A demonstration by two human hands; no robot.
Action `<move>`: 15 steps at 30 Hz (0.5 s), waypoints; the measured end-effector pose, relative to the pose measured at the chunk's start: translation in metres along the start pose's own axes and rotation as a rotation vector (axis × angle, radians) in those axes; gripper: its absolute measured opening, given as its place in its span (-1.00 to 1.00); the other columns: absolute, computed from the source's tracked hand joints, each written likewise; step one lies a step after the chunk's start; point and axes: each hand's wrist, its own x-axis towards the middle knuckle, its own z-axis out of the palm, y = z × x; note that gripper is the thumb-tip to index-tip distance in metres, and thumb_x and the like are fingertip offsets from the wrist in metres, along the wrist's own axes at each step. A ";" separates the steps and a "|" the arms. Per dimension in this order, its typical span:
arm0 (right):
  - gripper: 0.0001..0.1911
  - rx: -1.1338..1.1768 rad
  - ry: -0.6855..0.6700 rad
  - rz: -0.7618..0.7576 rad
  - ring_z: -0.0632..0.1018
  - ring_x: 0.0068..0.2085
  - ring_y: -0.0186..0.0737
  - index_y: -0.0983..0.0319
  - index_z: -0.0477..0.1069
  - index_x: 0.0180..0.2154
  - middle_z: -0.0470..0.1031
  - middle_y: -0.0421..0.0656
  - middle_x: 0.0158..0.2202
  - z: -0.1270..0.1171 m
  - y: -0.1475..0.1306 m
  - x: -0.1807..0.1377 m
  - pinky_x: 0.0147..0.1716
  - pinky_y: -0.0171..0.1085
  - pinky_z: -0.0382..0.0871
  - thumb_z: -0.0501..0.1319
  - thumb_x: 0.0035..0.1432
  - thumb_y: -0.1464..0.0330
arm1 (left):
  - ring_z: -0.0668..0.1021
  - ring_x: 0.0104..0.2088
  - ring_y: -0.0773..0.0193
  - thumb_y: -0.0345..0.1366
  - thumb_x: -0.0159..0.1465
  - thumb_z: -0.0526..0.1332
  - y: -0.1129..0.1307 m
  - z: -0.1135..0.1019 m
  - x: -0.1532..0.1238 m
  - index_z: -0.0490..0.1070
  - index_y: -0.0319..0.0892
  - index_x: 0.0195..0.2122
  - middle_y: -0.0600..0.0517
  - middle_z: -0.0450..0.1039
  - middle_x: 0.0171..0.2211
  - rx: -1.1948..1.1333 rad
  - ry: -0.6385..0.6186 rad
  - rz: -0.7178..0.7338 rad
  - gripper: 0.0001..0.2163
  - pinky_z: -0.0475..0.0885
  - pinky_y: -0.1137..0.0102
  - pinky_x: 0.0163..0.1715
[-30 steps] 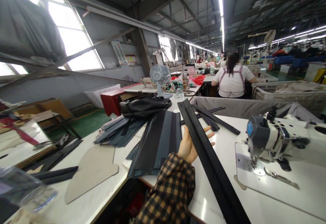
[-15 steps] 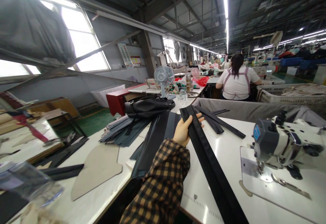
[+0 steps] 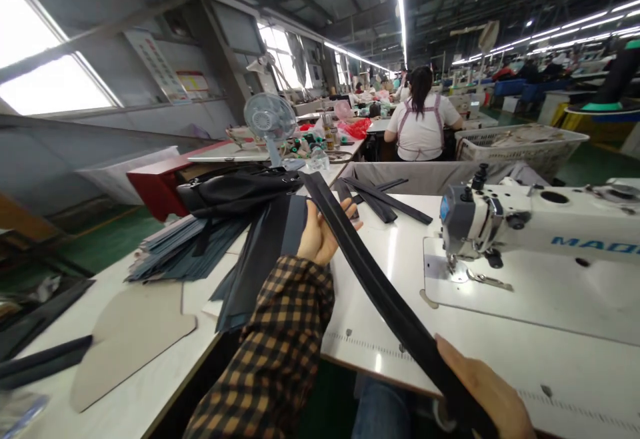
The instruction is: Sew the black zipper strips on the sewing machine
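A long black fabric strip (image 3: 373, 276), folded lengthwise, runs slantwise from the middle of the view to the bottom right. Its far part lies across my left hand (image 3: 320, 236), whose fingers are spread beneath it with the thumb standing off to the side. At the near end my right hand (image 3: 493, 392) is closed round the strip; its fingertips are hidden. Under my left forearm lies a stack of dark fabric panels (image 3: 255, 266). Just beyond the left hand, several more black strips (image 3: 377, 202) lie crossed on the white table (image 3: 370, 352).
At right stands a sewing machine (image 3: 475, 219). A black bag (image 3: 235, 189), a pile of blue-grey pieces (image 3: 175, 249) and a beige template (image 3: 130, 339) occupy the left side. Farther off are a fan (image 3: 270, 119), a seated person (image 3: 423, 119) and a white basket (image 3: 520, 146).
My right hand has come into view at the strip's near end. The left hand has loosened from a grip into spread fingers. The view has swung right, showing more of the sewing machine.
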 end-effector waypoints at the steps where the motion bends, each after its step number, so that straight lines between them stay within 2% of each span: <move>1: -0.59 0.125 -0.049 0.144 0.49 -0.20 -0.10 0.21 0.41 -0.11 0.49 -0.06 -0.20 -0.001 -0.006 0.009 -0.14 -0.21 0.31 0.02 0.14 0.13 | 0.38 -0.02 0.07 -0.05 0.18 0.07 -0.007 0.001 -0.005 0.33 -0.22 -0.16 -0.12 0.34 -0.03 0.037 -0.020 -0.042 -0.65 0.38 0.09 -0.10; 3: -0.49 0.397 -0.192 0.396 0.51 -0.36 -0.12 0.33 0.47 -0.25 0.52 0.00 -0.43 -0.003 -0.020 0.023 -0.29 -0.21 0.38 -0.04 0.14 0.07 | 0.47 -0.13 0.14 -0.23 0.12 0.21 -0.022 0.002 -0.016 0.30 -0.21 -0.11 -0.09 0.40 -0.11 0.144 -0.001 -0.114 -0.68 0.44 0.21 -0.17; 5: -0.46 0.638 -0.287 0.517 0.50 -0.38 -0.12 0.37 0.46 -0.29 0.50 0.03 -0.44 -0.005 -0.030 0.033 -0.38 -0.20 0.40 -0.04 0.14 0.05 | 0.52 -0.24 0.20 -0.40 0.04 0.28 -0.032 0.005 -0.022 0.27 -0.18 -0.08 -0.05 0.44 -0.19 0.236 0.067 -0.109 -0.61 0.49 0.29 -0.26; 7: -0.55 0.766 -0.274 0.526 0.48 -0.22 -0.07 0.33 0.42 -0.20 0.47 0.04 -0.22 -0.008 -0.035 0.036 -0.33 -0.18 0.41 0.10 0.07 0.09 | 0.53 -0.28 0.20 -0.43 0.01 0.29 -0.035 0.007 -0.024 0.24 -0.17 -0.07 -0.04 0.46 -0.23 0.290 0.111 -0.048 -0.56 0.50 0.29 -0.31; 9: -0.55 0.830 -0.220 0.529 0.41 -0.07 -0.04 0.26 0.36 -0.11 0.38 -0.01 -0.06 -0.013 -0.034 0.037 -0.17 -0.13 0.37 0.24 -0.04 0.18 | 0.54 -0.30 0.20 -0.41 0.01 0.29 -0.034 0.010 -0.022 0.22 -0.16 -0.07 -0.03 0.47 -0.25 0.337 0.099 0.015 -0.56 0.51 0.26 -0.33; 12: -0.45 0.926 -0.174 0.528 0.36 0.00 -0.05 0.24 0.29 -0.04 0.37 -0.03 -0.04 -0.020 -0.029 0.038 -0.01 -0.10 0.25 0.31 -0.11 0.26 | 0.54 -0.33 0.21 -0.37 0.03 0.28 -0.031 0.013 -0.019 0.23 -0.16 -0.11 -0.02 0.46 -0.26 0.389 0.073 0.075 -0.61 0.51 0.25 -0.35; 15: -0.49 0.932 -0.172 0.557 0.39 -0.03 -0.07 0.26 0.27 -0.03 0.35 -0.03 -0.02 -0.024 -0.023 0.044 -0.03 -0.12 0.27 0.26 -0.03 0.24 | 0.54 -0.34 0.22 -0.35 0.04 0.28 -0.032 0.015 -0.019 0.25 -0.18 -0.15 -0.01 0.45 -0.27 0.423 0.086 0.096 -0.66 0.51 0.25 -0.37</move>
